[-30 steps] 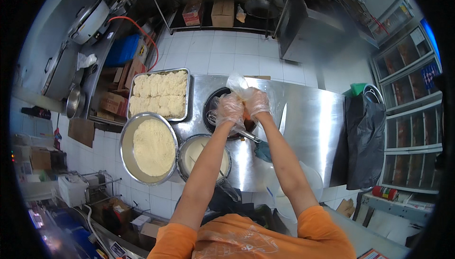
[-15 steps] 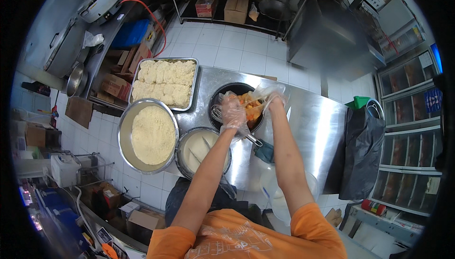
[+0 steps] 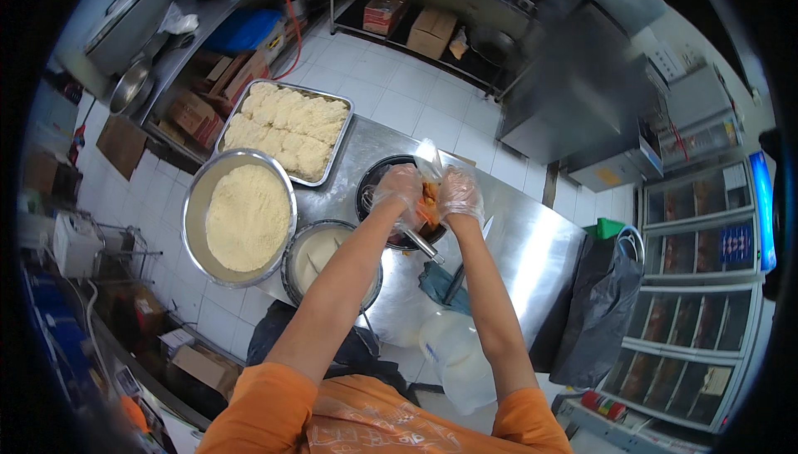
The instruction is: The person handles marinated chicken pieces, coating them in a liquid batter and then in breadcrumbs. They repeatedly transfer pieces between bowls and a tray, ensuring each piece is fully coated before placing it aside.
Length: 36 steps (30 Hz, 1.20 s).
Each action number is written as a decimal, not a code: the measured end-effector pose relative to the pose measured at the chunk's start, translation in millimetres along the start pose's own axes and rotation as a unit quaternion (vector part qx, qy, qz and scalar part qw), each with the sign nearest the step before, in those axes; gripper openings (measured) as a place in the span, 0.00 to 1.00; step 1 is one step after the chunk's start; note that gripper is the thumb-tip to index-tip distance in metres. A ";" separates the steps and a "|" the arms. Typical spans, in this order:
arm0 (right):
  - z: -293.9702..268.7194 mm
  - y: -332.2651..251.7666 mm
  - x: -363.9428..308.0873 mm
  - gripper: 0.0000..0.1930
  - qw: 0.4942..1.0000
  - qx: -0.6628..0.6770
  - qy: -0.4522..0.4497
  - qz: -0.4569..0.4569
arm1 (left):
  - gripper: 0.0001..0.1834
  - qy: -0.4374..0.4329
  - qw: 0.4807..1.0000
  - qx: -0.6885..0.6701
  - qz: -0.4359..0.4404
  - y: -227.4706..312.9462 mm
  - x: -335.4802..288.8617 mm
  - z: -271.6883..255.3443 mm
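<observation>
Both my hands wear clear plastic gloves and are over a black bowl (image 3: pixel 366 178) on the steel table. Between them is a clear plastic bag (image 3: pixel 427 155), pinched at its sides, with orange and brown food pieces (image 3: pixel 429 205) showing below its mouth. My left hand (image 3: pixel 401 188) is closed on the bag's left side, over the bowl. On its right side my right hand (image 3: pixel 460 195) is closed too. A whisk with a metal handle (image 3: pixel 426 245) leans out over the bowl's near rim. My left hand hides part of the bowl's inside.
A tray (image 3: pixel 309 178) of crumb-coated pieces lies at the far left. Nearer are a steel bowl (image 3: pixel 191 230) of pale crumbs and a bowl of creamy batter (image 3: pixel 314 256) with a utensil in it. A blue-green cloth (image 3: pixel 435 283) and clear plastic container (image 3: pixel 455 354) are near my right forearm.
My right hand has drawn in and down toward my left, and the bag between them stands narrower and more upright. The whole view has turned and shifted.
</observation>
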State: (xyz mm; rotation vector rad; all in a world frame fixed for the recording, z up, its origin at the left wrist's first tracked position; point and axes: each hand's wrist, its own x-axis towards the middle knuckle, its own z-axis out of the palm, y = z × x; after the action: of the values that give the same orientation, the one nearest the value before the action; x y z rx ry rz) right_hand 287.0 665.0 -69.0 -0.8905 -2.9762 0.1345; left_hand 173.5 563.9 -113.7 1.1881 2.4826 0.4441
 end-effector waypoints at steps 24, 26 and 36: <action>-34.3 11.8 -33.3 0.12 0.929 0.080 0.287 -0.220 | 0.19 0.206 0.972 0.023 0.109 -31.2 -51.8 59.9; -37.0 -1.6 -38.9 0.12 0.927 0.148 0.212 -0.271 | 0.23 0.095 0.988 -0.122 0.016 -22.8 -47.8 51.3; 27.6 -5.1 -10.4 0.28 0.973 0.055 -0.225 -0.023 | 0.15 0.210 0.903 -0.374 -0.033 15.2 -68.0 45.8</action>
State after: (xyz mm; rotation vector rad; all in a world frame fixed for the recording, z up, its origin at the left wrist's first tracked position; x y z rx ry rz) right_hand 291.4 653.0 -96.1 -0.8774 -3.3504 0.5648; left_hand 243.9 525.2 -136.0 0.7259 2.2689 1.5959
